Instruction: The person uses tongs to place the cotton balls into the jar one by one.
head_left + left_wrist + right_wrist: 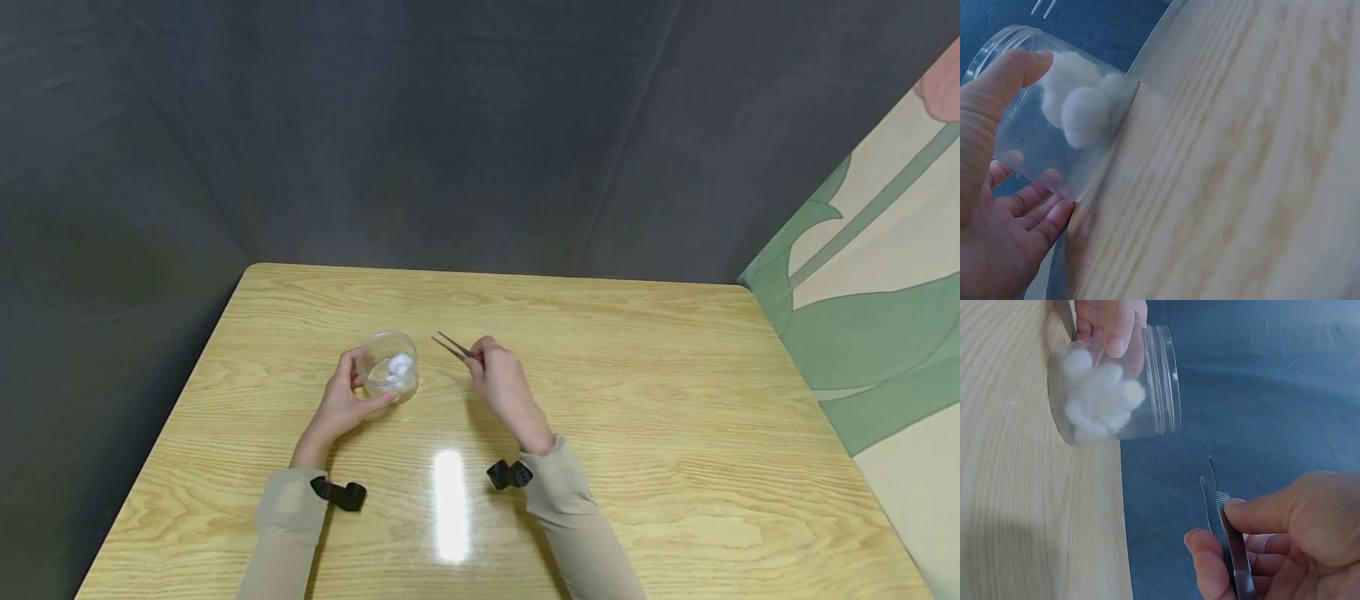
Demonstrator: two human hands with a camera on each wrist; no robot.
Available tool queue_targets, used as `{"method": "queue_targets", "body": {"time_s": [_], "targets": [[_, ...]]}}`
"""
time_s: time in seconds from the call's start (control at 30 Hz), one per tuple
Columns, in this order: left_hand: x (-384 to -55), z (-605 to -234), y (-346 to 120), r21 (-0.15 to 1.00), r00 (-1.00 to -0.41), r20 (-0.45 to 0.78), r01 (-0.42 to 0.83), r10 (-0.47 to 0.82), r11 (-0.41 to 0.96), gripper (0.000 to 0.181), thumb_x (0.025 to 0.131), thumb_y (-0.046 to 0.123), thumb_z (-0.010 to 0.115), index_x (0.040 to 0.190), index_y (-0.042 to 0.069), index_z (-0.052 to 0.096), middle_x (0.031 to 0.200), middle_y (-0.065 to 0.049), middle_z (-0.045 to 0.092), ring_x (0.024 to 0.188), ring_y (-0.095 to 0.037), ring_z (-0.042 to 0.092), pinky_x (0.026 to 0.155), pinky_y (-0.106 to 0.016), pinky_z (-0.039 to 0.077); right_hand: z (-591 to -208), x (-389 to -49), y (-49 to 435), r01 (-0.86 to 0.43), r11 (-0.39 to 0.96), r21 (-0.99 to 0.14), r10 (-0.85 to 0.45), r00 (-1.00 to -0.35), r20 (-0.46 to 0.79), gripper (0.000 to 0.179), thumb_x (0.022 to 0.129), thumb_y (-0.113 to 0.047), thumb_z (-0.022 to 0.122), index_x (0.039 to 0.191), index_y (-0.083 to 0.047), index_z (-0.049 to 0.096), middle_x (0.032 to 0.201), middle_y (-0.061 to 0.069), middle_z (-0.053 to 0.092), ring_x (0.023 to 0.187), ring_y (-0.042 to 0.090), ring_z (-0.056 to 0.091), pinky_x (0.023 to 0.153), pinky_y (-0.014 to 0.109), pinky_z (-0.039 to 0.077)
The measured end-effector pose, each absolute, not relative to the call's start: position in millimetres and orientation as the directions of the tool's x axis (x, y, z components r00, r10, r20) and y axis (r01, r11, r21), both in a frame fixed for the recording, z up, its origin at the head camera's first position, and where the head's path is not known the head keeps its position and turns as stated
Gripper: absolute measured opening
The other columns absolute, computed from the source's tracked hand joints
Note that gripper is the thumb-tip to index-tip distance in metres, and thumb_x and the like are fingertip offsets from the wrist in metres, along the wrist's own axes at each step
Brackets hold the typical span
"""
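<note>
A clear plastic jar (386, 367) with a threaded, lidless rim stands on the table, several white cotton balls (1100, 394) heaped inside it. My left hand (349, 402) holds the jar round its side, thumb on the near wall and fingers curved behind, as the left wrist view (1007, 231) of that hand also shows. To the right of the jar, my right hand (504, 385) pinches metal tweezers (1235, 544) between thumb and fingers. Their two tips are apart with nothing between them, pointing toward the jar and a short way from its rim.
The wood-grain table (675, 417) carries a bright light reflection in front of the hands. A dark cloth (450, 142) hangs behind its far edge, and a flowered fabric (885, 317) lies beyond the right edge. Small black devices (510, 474) sit at both wrists.
</note>
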State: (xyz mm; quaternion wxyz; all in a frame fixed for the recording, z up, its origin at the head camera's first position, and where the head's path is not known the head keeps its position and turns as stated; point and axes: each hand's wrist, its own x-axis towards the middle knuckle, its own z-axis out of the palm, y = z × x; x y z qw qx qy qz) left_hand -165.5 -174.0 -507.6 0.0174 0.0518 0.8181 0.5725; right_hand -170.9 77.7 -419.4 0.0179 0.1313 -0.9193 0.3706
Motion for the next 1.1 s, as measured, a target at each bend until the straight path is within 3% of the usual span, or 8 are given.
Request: {"method": "queue_targets", "body": {"time_s": [0.9,1.1], "targets": [[-164.8,-506.0,-173.7,0.946,-0.994,0.028,0.062,0.110,0.318,0.083,0.074,0.007,0.079,0.139,0.001,0.028,0.134,-0.023,0.041,0.114,-0.039,0.047,0.093,-0.050,0.039,-423.9,-169.2,105.1,-0.182,0.720,-0.670,-0.148,-0.983,0.107,0.009,0.092,-0.003,0.057,0.092,0.005,0.056,0.073,0.012,0.059,0.055,0.015,0.049,0.048,0.024,0.041],[-155.6,-479.7,-167.4,0.948,-0.992,0.020,0.058,0.122,0.313,0.080,0.075,-0.002,0.075,0.137,-0.007,0.026,0.132,-0.030,0.040,0.114,-0.045,0.045,0.094,-0.053,0.038,-425.3,-167.3,113.0,-0.187,0.730,-0.658,-0.139,-0.982,0.125,0.009,0.091,-0.003,0.058,0.090,0.005,0.056,0.073,0.012,0.059,0.055,0.015,0.050,0.048,0.026,0.042]]}}
